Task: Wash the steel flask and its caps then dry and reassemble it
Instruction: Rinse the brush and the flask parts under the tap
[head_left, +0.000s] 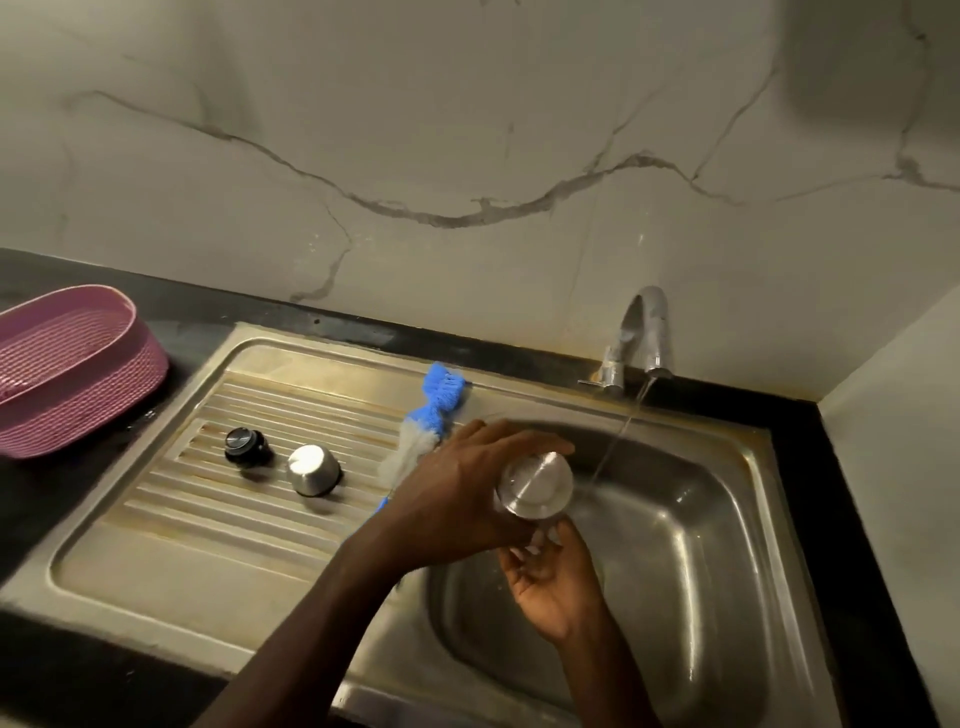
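The steel flask (536, 484) is held over the sink basin (691, 545), its round base turned up toward me. My left hand (457, 493) grips the flask from the left with fingers curled over its top edge. Below it, my right hand (550, 577) holds the flask's lower end, which is hidden behind the fingers. On the ribbed drainboard (171, 530) stand a black inner cap (245, 446) and a steel cup cap (313, 470), both apart from my hands.
The tap (644, 338) runs a thin stream into the basin just right of the flask. A blue and white bottle brush (423, 421) lies on the drainboard behind my left hand. A pink plastic basket (67, 364) sits on the dark counter at the left.
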